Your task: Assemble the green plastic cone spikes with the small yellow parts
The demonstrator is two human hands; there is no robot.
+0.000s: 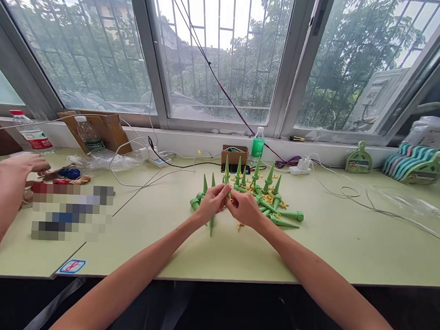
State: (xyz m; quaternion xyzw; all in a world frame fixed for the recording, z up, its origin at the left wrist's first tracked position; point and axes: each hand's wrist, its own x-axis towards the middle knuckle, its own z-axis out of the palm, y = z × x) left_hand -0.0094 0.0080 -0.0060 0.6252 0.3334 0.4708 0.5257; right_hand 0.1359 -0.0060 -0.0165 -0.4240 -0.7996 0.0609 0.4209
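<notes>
My left hand (211, 202) and my right hand (245, 207) meet over the middle of the table, fingertips pinched together. Between them shows a bit of green plastic, seemingly a watering spike mostly hidden by my left fingers. A small yellow valve piece (231, 200) pokes out at my right fingertips. Around and behind my hands is a group of green plastic watering spikes (269, 179), several upright on their caps and others lying down, such as a spike (285, 223) at the right. Loose yellow valve pieces (283, 204) lie scattered among them.
A small cardboard box (235, 155), a dark phone (240, 169) and a green-labelled bottle (258, 143) stand behind the pile. White cables (350, 192) cross the table (347, 253). Dustpans (413, 163) are at the right. Another person's hand (21, 165) works at the left.
</notes>
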